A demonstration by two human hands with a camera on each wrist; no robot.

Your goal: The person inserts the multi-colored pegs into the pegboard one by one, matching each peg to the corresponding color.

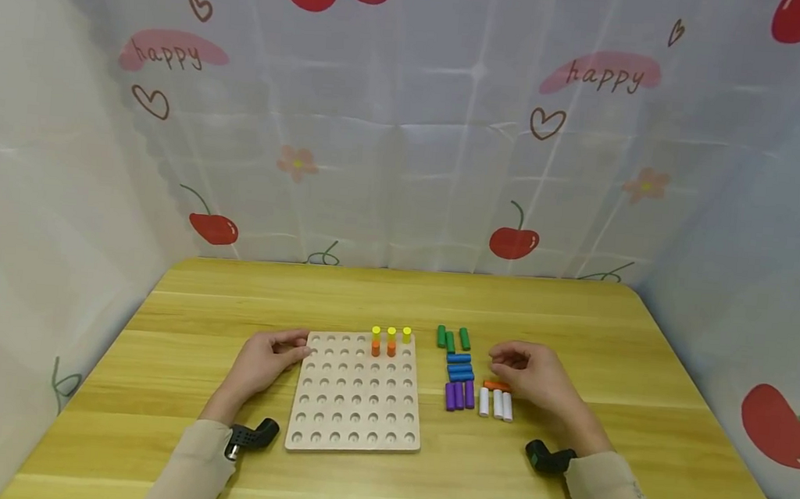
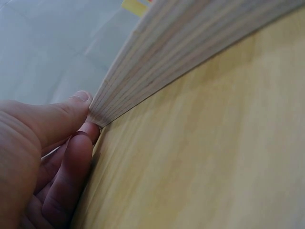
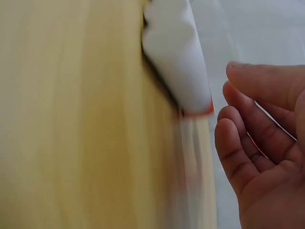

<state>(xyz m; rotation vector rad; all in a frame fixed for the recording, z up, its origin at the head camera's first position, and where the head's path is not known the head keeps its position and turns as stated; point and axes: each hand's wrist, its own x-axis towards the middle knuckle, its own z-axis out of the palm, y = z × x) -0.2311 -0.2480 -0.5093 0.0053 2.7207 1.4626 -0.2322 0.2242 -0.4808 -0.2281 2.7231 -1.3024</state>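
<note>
One orange peg (image 1: 497, 386) lies flat on the table (image 1: 473, 490), long axis left-to-right, just beyond three white pegs (image 1: 497, 404) pointing near-to-far. Beside it, the right hand (image 1: 533, 375) is empty, loosely curved; the left hand (image 1: 261, 361) pinches the pegboard (image 1: 327, 426) corner.

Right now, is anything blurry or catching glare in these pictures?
Head view: the board looks fairly sharp, with bright streaks on the curtain; right wrist view: the white pegs look soft and the table blurred; left wrist view: the board's layered edge is fairly clear.
</note>
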